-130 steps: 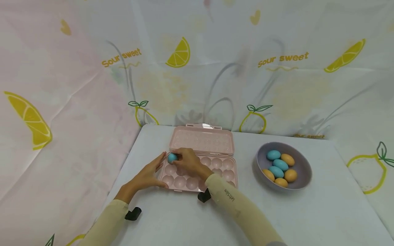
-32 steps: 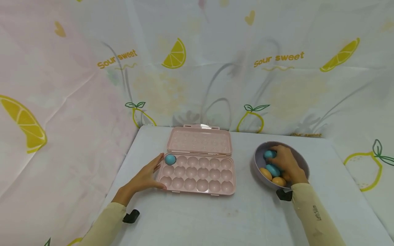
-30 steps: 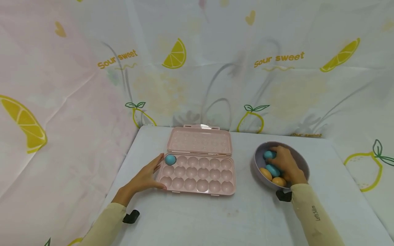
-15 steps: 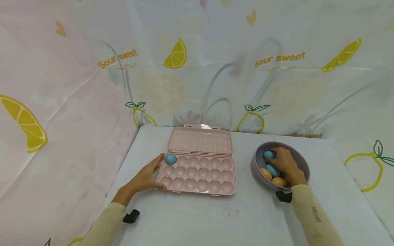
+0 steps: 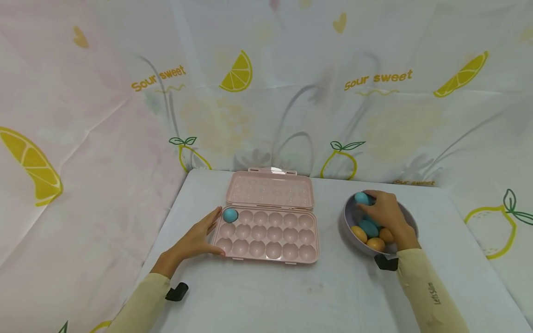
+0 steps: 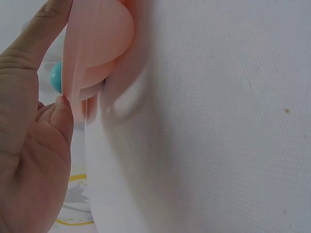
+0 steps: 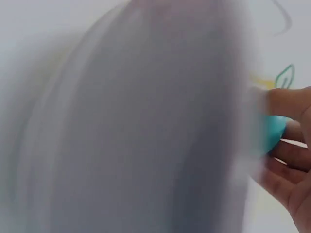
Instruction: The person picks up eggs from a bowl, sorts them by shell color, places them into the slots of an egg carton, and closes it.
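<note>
My right hand (image 5: 385,210) pinches a blue toy egg (image 5: 361,198) between thumb and fingers above the far left side of the purple-grey bowl (image 5: 349,233). In the right wrist view, that egg (image 7: 275,130) shows beyond the blurred bowl wall (image 7: 146,121). Blue eggs (image 5: 368,228) and orange eggs (image 5: 376,243) lie in the bowl, partly covered by the hand. My left hand (image 5: 195,238) is spread along the left edge of the pink egg tray (image 5: 266,256), thumb at its near corner. One blue egg (image 5: 230,215) sits in the tray's back left cup.
The tray's lid (image 5: 269,190) lies tipped back behind it, against the rear of the white table (image 5: 266,296). A lemon-print cloth (image 5: 275,115) hangs behind and to the left. A black wrist mount (image 5: 177,292) sticks out below the left wrist, another (image 5: 386,262) below the right.
After setting a blue egg in the back left cup, my right hand moved right to the bowl. It took another blue egg and raised it. My left hand stayed at the tray.
</note>
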A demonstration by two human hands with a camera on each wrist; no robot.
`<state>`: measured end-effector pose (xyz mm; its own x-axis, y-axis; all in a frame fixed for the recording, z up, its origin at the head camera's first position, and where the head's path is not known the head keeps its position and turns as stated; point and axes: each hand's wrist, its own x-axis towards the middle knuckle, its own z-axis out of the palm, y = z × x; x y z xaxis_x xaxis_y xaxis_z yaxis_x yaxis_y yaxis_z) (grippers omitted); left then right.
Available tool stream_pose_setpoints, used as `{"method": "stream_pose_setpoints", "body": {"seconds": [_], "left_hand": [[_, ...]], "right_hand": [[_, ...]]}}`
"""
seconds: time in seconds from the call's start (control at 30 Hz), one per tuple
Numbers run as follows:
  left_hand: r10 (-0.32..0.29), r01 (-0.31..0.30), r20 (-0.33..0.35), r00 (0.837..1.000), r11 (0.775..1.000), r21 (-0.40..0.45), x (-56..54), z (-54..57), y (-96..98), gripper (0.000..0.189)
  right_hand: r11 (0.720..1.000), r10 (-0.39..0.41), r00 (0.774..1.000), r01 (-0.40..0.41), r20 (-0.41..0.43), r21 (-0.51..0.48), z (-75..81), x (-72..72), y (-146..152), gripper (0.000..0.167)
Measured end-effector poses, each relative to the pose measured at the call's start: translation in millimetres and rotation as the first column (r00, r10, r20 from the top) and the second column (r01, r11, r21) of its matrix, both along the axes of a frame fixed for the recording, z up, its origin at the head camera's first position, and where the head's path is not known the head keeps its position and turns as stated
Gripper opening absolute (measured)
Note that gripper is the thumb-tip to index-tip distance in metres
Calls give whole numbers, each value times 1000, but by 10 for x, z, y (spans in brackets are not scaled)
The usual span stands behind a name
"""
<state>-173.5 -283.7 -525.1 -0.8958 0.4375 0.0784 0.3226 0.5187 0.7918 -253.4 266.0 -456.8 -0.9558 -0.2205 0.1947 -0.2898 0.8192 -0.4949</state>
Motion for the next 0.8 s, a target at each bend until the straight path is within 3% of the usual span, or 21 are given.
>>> {"method": "stream_pose_setpoints", "body": {"seconds": [0.1,0.23,0.47,0.6,0.8], "left_hand": [[1,-1,2,1000,1000,-4,-1,-2,1,136],[10,-10,4,1000,1000,-16,3,4,4,136],[17,-17,8,1000,1000,-3,18,22,11,136],[15,-15,1,1000,1000,-4,20,13,9,136],[23,-23,2,1000,1000,7,24,-12,9,135]], "right_hand": [[998,5,997,-9,-74,-54,62,3,-90,48],[980,11,989,-40,-147,-195,155,9,-283,46],[921,10,989,-67,-148,-383,301,-13,-681,48],[889,40,985,-111,-168,-444,286,-49,-905,46],[847,115,958,-232,-261,-479,160,-36,-1333,44]]}}
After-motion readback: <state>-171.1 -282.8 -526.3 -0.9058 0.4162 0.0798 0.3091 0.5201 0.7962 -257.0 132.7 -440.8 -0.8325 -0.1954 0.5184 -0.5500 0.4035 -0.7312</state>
